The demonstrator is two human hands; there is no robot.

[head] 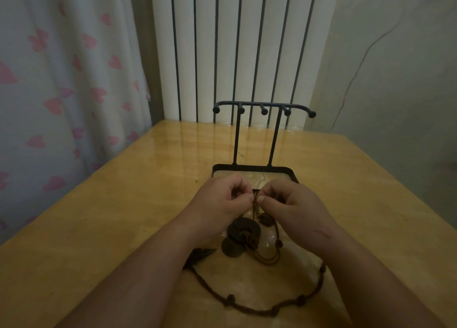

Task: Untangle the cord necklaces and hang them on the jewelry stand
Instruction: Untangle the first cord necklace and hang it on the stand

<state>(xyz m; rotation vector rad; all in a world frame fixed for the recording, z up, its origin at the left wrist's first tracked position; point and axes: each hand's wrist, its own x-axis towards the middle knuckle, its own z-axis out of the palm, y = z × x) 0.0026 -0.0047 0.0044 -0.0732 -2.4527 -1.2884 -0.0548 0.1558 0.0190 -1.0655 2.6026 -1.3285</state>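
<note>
Hands meet over the stand's (264,134) tray: left hand (220,201) and right hand (294,204) each pinch the tangled cords (257,231), whose beaded loop trails near on the table (123,204).

Black stand (262,104), pale wood grain across its base (247,176). Dark brown cords (249,309), with beads (230,298) and discs (243,227) of the same brown. Honey-yellow table (111,216). White curtain (61,92) scattered with pink hearts. White radiator (247,43), striped by dark vertical gaps. Pale grey wall (395,67).
</note>
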